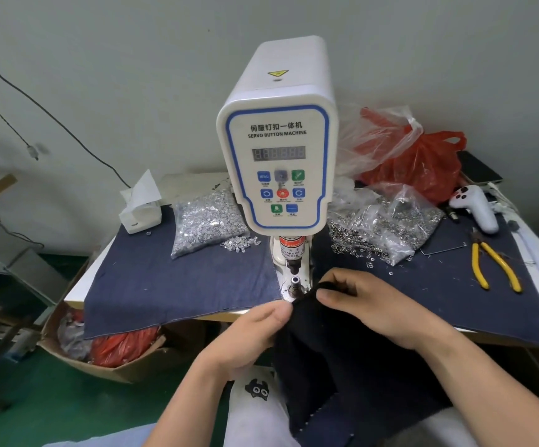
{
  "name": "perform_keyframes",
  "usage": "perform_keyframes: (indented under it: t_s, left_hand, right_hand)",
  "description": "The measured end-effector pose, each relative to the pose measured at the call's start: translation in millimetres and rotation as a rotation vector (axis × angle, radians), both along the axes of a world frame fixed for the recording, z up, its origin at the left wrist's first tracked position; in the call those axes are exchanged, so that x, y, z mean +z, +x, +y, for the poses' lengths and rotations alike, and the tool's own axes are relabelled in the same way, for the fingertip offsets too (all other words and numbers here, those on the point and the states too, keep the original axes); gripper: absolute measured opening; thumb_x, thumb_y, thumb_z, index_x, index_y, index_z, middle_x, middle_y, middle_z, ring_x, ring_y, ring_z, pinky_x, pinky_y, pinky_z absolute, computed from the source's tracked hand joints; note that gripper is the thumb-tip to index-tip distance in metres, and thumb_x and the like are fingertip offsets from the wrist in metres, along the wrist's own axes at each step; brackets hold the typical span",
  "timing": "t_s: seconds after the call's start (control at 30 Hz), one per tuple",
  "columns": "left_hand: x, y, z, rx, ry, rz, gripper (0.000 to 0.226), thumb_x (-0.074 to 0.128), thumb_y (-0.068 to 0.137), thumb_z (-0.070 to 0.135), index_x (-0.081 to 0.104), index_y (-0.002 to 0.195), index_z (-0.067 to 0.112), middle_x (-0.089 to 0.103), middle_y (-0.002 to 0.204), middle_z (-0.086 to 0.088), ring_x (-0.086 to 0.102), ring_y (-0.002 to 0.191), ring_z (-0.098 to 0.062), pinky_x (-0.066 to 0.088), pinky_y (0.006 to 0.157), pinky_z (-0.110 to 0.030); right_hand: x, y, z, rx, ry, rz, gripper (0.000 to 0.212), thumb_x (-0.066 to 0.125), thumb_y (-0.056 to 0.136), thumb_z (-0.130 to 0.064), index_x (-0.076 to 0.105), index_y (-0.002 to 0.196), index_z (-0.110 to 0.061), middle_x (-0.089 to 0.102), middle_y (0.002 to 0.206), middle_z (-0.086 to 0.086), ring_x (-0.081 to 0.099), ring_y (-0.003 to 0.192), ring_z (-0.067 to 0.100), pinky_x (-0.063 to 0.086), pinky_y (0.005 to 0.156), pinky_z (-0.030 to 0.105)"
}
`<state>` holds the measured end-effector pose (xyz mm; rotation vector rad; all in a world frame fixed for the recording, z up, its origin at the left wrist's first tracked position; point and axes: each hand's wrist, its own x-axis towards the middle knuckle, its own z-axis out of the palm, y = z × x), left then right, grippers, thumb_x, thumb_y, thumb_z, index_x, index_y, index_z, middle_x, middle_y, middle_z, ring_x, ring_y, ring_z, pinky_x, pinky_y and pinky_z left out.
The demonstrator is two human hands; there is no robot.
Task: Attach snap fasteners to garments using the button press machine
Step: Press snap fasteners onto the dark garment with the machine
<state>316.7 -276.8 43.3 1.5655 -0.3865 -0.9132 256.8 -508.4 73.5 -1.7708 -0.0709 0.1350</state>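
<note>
Bare denim cloth (177, 282) left of press die (295, 281); fastener bags (208, 221) behind.

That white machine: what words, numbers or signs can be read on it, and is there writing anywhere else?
"伺服钉扣一体机": machine front panel
"SERVO BUTTON MACHINE": same panel, the line below
"888888": display, faint digits
"MENU": blue button
"CARE OF" and "FINGER": warning label, partly cut off
Yellow warning triangle: machine top, a sign without words
Captions under the other buttons: too small to read
No other writing is readable.
</note>
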Motion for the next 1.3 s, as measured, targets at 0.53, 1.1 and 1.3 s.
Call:
perform_keyframes:
  t_s: [0.53, 1.1, 1.3]
  left_hand:
    - [30, 18, 20, 0.175, -0.191, 0.075, 0.03, 0.068, 0.09, 0.038, 0.052, 0.069, 0.025, 0.046, 0.066, 0.005, 0.044, 0.061, -0.01, 0.039, 0.056, -0.027]
    - [26, 25, 45, -0.085, -0.042, 0.025, 0.027, 0.066, 0.092, 0.038, 0.053, 0.075, 0.022, 0.043, 0.073, 0.004, 0.038, 0.064, -0.011, 0.035, 0.057, -0.023]
    - [23, 22, 45, -0.181, -0.042, -0.065, 0.015, 0.07, 0.097, 0.029, 0.077, 0.107, 0.018, 0.072, 0.096, 0.002, 0.064, 0.089, -0.01, 0.05, 0.085, -0.022]
  right_hand:
    - [-6, -7, -22, 0.186, -0.295, 0.298, 0.046, 0.047, 0.099, -0.063, 0.051, 0.085, -0.02, 0.043, 0.075, -0.007, 0.038, 0.069, 0.007, 0.037, 0.069, 0.023]
    - [19, -2, -24, 0.313, -0.013, -0.016, 0.029, 0.078, 0.085, -0.017, 0.055, 0.1, -0.006, 0.056, 0.091, -0.003, 0.049, 0.085, 0.012, 0.041, 0.076, 0.026]
    - [19, -1, -22, 0.293, -0.309, 0.169, 0.035, 0.059, 0.095, -0.061, 0.07, 0.104, -0.028, 0.063, 0.089, -0.007, 0.054, 0.085, 0.007, 0.042, 0.076, 0.024]
